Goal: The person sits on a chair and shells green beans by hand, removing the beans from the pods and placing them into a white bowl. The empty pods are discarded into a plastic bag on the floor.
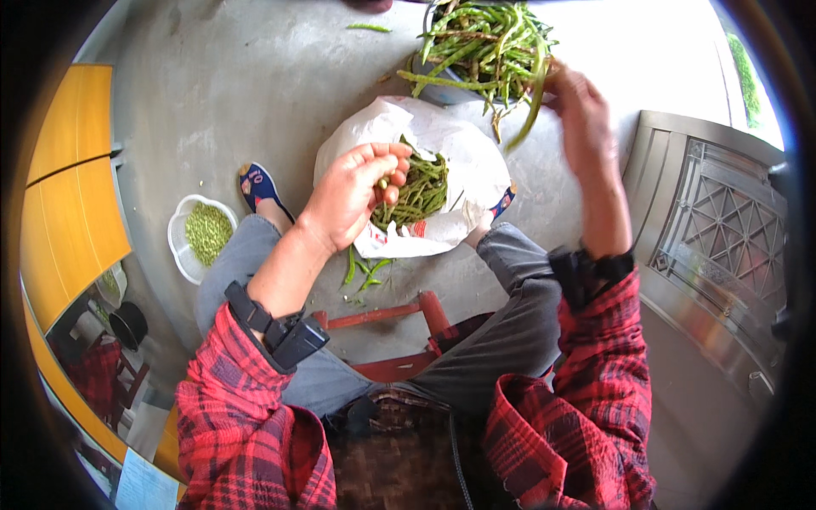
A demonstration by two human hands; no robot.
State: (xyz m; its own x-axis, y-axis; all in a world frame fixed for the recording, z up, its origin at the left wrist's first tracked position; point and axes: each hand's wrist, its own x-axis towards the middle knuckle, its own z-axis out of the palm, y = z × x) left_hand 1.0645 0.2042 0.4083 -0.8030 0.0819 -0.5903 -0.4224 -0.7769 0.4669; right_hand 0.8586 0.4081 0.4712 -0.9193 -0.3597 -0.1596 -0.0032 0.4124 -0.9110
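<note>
My left hand (pixel 357 185) is half curled above a white plastic bag (pixel 475 150), with a small pale-green bean (pixel 383 182) held in its fingers. Inside the bag lie emptied-looking green pods (pixel 424 191). Blurred by motion, my right hand (pixel 583 118) is at the right side of a bucket (pixel 446 89) heaped with long green bean pods (pixel 484 48). A long pod (pixel 537 95) hangs from its fingertips. To the left of my legs, a white plastic basket (pixel 179 248) holds many shelled green beans (pixel 208 233).
Several loose green pods (pixel 366 271) lie on the concrete floor (pixel 210 95) below the bag, and a single pod (pixel 368 28) lies farther off. A red wooden stool frame (pixel 395 366) shows between my legs. Yellow cabinet doors (pixel 76 217) stand left, a metal door (pixel 720 217) right.
</note>
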